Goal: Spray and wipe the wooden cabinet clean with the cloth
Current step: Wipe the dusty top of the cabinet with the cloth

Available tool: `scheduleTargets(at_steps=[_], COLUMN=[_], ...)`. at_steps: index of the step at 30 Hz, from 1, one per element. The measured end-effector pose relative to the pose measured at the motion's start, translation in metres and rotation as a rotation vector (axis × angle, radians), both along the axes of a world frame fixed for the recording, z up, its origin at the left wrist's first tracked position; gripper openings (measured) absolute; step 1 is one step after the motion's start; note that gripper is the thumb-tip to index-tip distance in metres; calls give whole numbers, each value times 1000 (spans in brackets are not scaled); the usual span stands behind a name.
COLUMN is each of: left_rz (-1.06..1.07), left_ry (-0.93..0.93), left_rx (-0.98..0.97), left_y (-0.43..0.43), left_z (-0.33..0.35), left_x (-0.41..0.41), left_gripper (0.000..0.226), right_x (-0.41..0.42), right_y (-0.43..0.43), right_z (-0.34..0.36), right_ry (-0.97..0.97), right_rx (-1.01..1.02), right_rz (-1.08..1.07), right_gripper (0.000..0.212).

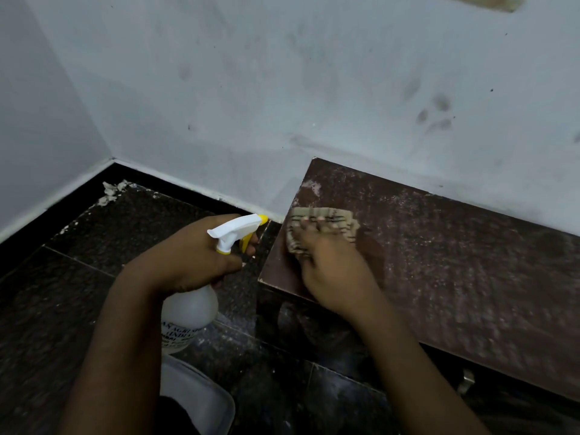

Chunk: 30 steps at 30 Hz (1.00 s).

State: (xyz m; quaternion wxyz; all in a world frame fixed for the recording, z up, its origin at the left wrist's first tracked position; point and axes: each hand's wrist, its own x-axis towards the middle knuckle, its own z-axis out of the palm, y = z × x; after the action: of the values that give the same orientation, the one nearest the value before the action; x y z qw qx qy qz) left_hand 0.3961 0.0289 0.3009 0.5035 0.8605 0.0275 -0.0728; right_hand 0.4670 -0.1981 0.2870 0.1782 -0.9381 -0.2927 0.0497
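Note:
A low dark-brown wooden cabinet [455, 262] stands against the wall, its top speckled with pale dust. My right hand [329, 265] presses a beige striped cloth [323, 222] onto the top near its left front corner, fingers spread over the fabric. My left hand [194, 255] grips the neck of a translucent spray bottle [188, 312] with a white and yellow trigger head [238, 230], held over the floor just left of the cabinet, nozzle pointing toward the cabinet.
Dark speckled floor tiles [94, 277] run into the corner, where pale debris [113, 189] lies by the black skirting. The grey wall [282, 89] is smudged. A clear plastic container [201, 400] sits below my left arm. A metal handle [466, 381] shows on the cabinet front.

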Motion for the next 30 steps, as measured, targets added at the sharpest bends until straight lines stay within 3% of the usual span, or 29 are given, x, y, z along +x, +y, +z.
scheduleTargets(at_steps=[3,5,9,12,16,20,25,30], left_rz=[53,67,90,85,126,138,-56,-59], left_ry=[-32,-55,-99,-128,-148,-203,-115,-153], left_rx=[23,23,57,129,152,156,268,304], left_y=[-5,-4,-3,-7,-9,-10,-11,-20], left_z=[0,-1,-3,-3,-10,-8,16,20], left_x=[4,7,12,15,16,30,66,93], left_gripper=[54,44,44,41,44,41,33,30], right_x=[-33,-55,-46,-5,7,-28,-20,33], right_y=[0,-25,-79,-65,-7,-24,-96,-99], right_z=[-2,-4,4,7,-4,-10,-2,8], right_ry=[0,36,87,42,67,101,166,136], right_rx=[-8,-6,-5,2,37,33,38,-14], right_rz=[212,295,122,23,94,253,39,-113], right_gripper=[67,65,63,57,61,64,55,55])
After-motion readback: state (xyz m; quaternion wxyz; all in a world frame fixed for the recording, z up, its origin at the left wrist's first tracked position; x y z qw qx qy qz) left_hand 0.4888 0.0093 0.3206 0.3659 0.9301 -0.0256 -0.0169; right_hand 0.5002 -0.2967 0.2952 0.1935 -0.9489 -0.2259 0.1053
